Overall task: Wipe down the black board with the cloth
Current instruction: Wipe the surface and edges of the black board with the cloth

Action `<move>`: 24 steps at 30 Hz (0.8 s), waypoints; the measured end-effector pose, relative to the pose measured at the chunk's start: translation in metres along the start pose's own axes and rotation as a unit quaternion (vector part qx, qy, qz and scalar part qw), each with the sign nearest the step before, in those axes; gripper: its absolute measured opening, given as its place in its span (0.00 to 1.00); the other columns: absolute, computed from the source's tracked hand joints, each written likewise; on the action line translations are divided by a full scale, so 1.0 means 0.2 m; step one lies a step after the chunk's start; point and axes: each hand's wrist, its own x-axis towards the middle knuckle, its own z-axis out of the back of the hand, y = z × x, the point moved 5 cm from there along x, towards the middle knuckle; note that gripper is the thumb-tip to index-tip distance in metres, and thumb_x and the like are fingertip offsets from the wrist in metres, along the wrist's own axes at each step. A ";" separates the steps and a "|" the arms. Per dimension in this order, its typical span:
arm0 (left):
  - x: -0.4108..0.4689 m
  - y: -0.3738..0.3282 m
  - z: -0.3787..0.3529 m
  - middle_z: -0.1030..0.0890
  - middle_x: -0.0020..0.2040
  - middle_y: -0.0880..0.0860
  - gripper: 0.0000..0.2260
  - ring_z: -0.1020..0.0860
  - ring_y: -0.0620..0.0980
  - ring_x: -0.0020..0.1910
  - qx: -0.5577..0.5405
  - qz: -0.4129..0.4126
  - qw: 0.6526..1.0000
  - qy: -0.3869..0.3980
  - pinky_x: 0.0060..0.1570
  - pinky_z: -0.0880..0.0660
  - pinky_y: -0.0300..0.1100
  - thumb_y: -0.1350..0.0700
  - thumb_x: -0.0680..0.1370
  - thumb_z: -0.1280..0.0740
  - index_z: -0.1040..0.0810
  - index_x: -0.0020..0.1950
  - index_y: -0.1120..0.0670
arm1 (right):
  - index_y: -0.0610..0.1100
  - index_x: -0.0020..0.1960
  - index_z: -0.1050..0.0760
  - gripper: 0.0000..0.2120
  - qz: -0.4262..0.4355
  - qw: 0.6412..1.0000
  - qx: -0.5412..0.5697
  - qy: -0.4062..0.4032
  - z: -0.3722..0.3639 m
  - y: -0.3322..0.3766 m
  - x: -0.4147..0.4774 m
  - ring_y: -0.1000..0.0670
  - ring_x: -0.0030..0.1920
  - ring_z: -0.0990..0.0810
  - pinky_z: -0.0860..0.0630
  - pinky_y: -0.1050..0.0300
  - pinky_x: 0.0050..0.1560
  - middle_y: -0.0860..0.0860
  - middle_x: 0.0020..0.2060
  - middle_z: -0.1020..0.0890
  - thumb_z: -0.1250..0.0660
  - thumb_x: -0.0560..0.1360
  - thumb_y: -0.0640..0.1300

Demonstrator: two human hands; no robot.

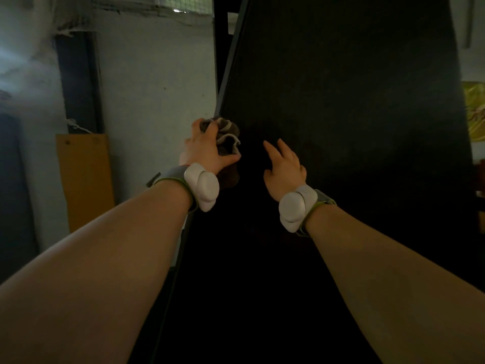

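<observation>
Two hands are up at the black board [341,101], which stands upright and fills the view from the centre out to three o'clock. The left hand [207,151] grips the bunched grey-brown cloth [227,132], fingers curled round it, holding it against the board's left edge. The right hand [284,169], at four o'clock from the cloth, has its fingers straight and spread at the dark face; whether it touches, I cannot tell. Wiping seems under way at the left margin, though how much is clean cannot be judged. The next stroke probably runs toward three o'clock, where the right hand stands in the way. A tan cardboard sheet [84,179] leans on the pale wall [157,88] at nine o'clock, well apart.
</observation>
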 end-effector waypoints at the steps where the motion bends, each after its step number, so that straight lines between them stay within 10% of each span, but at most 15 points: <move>1: 0.01 0.00 0.00 0.41 0.72 0.57 0.35 0.30 0.65 0.62 -0.005 0.003 1.000 -0.002 0.61 0.31 0.53 0.44 0.70 0.28 0.37 0.72 0.52 | 0.54 0.77 0.50 0.30 0.000 1.000 0.002 0.003 -0.01 0.00 0.00 0.45 0.77 0.53 0.51 0.37 0.73 0.50 0.78 0.52 0.43 0.79 0.38; 24: -0.46 0.32 -0.18 0.31 0.64 0.59 0.32 0.27 0.61 0.59 -0.060 0.058 0.995 0.062 0.52 0.31 0.44 0.51 0.70 0.26 0.34 0.70 0.54 | 0.53 0.78 0.53 0.32 -0.001 0.999 0.028 0.036 -0.20 -0.06 -0.13 0.46 0.77 0.54 0.52 0.38 0.74 0.50 0.78 0.52 0.41 0.79 0.41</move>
